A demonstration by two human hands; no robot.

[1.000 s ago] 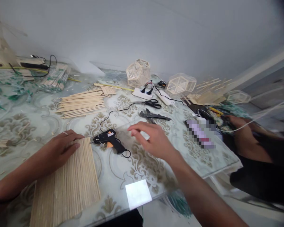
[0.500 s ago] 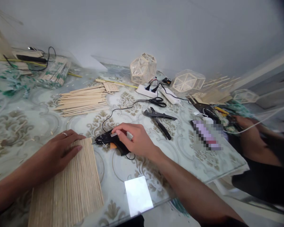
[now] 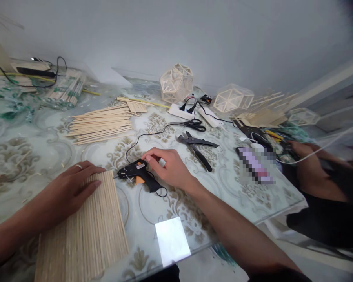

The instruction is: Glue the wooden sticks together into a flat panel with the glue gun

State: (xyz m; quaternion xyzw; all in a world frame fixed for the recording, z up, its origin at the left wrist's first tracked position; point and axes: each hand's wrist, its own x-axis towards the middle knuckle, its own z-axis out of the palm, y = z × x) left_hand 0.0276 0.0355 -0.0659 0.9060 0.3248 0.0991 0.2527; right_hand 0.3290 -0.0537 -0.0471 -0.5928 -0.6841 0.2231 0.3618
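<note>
My left hand point(image 3: 76, 190), with a ring on one finger, lies over the upper end of a flat panel of thin wooden sticks point(image 3: 91, 231), thumb apart from the fingers. A black hot glue gun point(image 3: 137, 172) with an orange trigger lies on its side just right of the panel, nozzle towards it. My right hand point(image 3: 169, 168) is closed in a pinch at the gun's rear end. A pale glue stick point(image 3: 162, 161) shows partly in this hand; the fingers hide the rest.
Loose wooden sticks point(image 3: 101, 123) lie behind the gun. Black scissors point(image 3: 195, 125), cutting pliers point(image 3: 198, 147) and a power strip point(image 3: 181, 112) stretch to the right. Stick-built polyhedrons point(image 3: 176, 83) stand near the wall. Another person's arm point(image 3: 314, 168) is at the far right.
My right hand has shifted slightly up and back along the gun, uncovering the label on its side. My left hand stays on the panel.
</note>
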